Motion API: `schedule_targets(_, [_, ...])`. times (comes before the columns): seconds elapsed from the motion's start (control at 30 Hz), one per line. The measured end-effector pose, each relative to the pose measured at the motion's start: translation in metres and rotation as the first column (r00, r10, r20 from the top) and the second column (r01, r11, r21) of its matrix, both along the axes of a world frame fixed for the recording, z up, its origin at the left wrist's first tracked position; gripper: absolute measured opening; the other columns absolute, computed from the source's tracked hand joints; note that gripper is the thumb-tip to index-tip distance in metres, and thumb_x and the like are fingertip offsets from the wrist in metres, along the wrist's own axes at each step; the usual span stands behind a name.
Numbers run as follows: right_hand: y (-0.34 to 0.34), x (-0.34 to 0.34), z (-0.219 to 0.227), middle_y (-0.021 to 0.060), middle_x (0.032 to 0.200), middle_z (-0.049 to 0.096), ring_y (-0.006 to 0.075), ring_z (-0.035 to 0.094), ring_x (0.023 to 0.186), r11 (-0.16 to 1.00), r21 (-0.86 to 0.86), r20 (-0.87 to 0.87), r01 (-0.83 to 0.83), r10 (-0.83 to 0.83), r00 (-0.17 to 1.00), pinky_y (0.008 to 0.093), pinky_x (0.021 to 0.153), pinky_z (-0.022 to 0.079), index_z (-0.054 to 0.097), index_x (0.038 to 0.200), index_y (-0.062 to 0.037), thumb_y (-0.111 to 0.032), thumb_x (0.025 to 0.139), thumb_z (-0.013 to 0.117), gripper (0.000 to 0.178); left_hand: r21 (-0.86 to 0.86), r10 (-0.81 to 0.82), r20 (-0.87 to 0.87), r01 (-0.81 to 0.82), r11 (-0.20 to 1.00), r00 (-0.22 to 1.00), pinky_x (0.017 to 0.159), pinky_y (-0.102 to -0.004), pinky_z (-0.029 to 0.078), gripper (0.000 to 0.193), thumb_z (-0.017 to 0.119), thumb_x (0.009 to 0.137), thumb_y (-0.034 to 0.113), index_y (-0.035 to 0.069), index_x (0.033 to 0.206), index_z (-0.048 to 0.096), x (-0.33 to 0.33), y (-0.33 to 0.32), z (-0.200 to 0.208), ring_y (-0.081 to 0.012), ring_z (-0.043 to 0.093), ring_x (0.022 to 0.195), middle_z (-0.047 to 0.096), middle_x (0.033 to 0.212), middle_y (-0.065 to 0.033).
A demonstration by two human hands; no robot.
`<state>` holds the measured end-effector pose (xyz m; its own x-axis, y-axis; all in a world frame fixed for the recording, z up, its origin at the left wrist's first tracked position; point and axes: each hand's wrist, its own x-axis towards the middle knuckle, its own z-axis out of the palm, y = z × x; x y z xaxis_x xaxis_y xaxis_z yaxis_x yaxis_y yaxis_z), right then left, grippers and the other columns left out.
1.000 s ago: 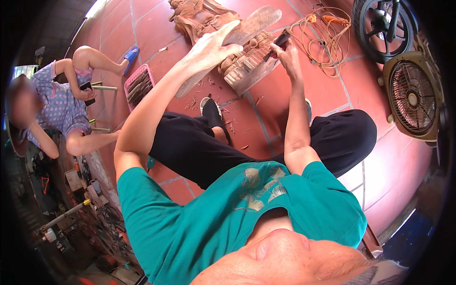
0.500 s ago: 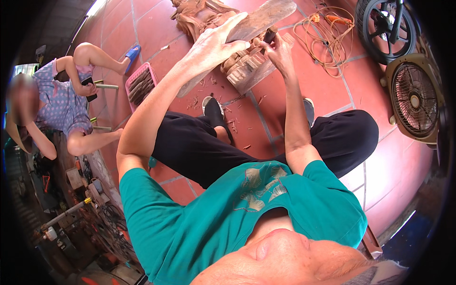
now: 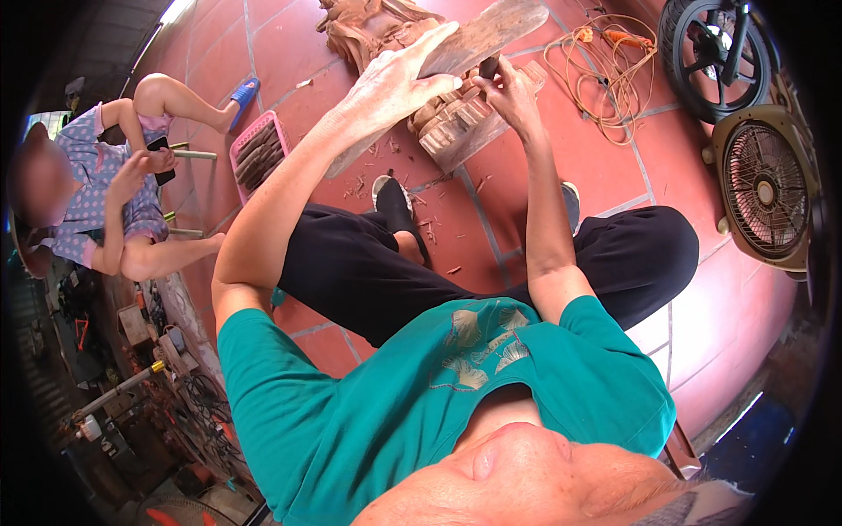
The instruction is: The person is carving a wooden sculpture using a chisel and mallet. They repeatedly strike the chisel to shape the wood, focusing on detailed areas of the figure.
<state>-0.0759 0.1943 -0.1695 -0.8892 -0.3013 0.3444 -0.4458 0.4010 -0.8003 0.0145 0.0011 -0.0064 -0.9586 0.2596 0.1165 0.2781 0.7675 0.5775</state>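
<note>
My left hand (image 3: 390,88) clasps a long flat wooden board (image 3: 482,39), its fingers straight along the far edge and its thumb on the near side. The board slants over a carved wooden block (image 3: 456,131) on the floor. My right hand (image 3: 510,92) pinches a short dark piece (image 3: 488,67) above the carving, close to the board. Its lower end and its kind are hidden. Behind the block lies a larger brown wood carving (image 3: 373,31).
Wood shavings (image 3: 360,186) litter the red tiles near my foot. A pink basket (image 3: 260,151) of dark tools stands left, beside a seated person (image 3: 110,188) with a phone. An orange cable (image 3: 605,83), a wheel (image 3: 715,57) and a fan (image 3: 765,188) are at right.
My right hand has shifted slightly, and the dark piece has moved left and stands more upright. The board and my left hand stay put. The other person's raised hand has come down to the phone.
</note>
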Motion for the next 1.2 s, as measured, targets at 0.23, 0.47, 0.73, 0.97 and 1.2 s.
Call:
schedule_targets(0.23, [0.0,-0.001,-0.006,0.0097,0.086,0.07,0.0242,0.065,0.071,0.996,-0.087,0.067,-0.008,0.014,0.998,0.0375,0.068,0.051,0.062,0.11,-0.0075,-0.021,0.085,0.075,0.031,0.028,-0.021,-0.087,0.023,0.999,0.996,0.082,-0.0439,0.051,0.07,0.067,0.092,0.036,0.011,0.151,0.039,0.0,0.001,0.001,-0.0335,0.068,0.076,0.069,0.102,-0.0264])
schedule_targets(0.47, [-0.002,0.002,-0.001,0.0101,0.086,0.07,0.0244,0.066,0.072,0.998,-0.042,0.024,-0.046,0.047,0.999,0.0378,0.067,0.051,0.062,0.105,-0.0077,-0.019,0.084,0.076,0.028,-0.014,-0.002,-0.029,0.002,1.0,1.0,0.081,-0.0441,0.051,0.071,0.068,0.091,0.036,0.012,0.151,0.039,0.002,-0.003,-0.001,-0.0343,0.068,0.076,0.069,0.098,-0.0261])
schedule_targets(0.73, [-0.006,0.001,-0.004,0.0125,0.084,0.069,0.0297,0.066,0.076,0.996,0.082,-0.052,-0.039,0.043,0.998,0.0411,0.068,0.051,0.062,0.101,-0.0084,-0.022,0.082,0.077,0.028,0.08,0.026,-0.211,-0.009,0.997,0.977,0.087,-0.0468,0.051,0.072,0.068,0.09,0.034,0.014,0.152,0.036,0.001,0.004,-0.008,-0.0393,0.069,0.091,0.069,0.101,-0.0264])
schedule_targets(0.97, [-0.011,0.008,0.003,0.0137,0.087,0.069,0.0332,0.067,0.082,0.98,0.192,-0.02,-0.046,0.05,0.999,0.0426,0.072,0.051,0.063,0.11,-0.0097,-0.025,0.081,0.077,0.035,-0.038,0.059,0.111,-0.055,0.998,0.992,0.1,-0.0415,0.048,0.073,0.066,0.094,0.033,0.014,0.155,0.031,0.004,-0.006,-0.026,-0.0405,0.066,0.111,0.06,0.131,-0.0261])
schedule_targets(1.2, [-0.008,0.001,-0.012,0.0129,0.088,0.069,0.0298,0.067,0.082,0.99,0.143,-0.063,-0.009,0.018,0.998,0.0409,0.072,0.052,0.064,0.119,-0.0123,-0.028,0.081,0.078,0.043,0.208,0.123,-0.251,-0.071,0.976,0.96,0.096,-0.045,0.052,0.078,0.071,0.09,0.028,0.012,0.154,0.03,0.007,0.004,-0.027,-0.0431,0.063,0.11,0.058,0.132,-0.027])
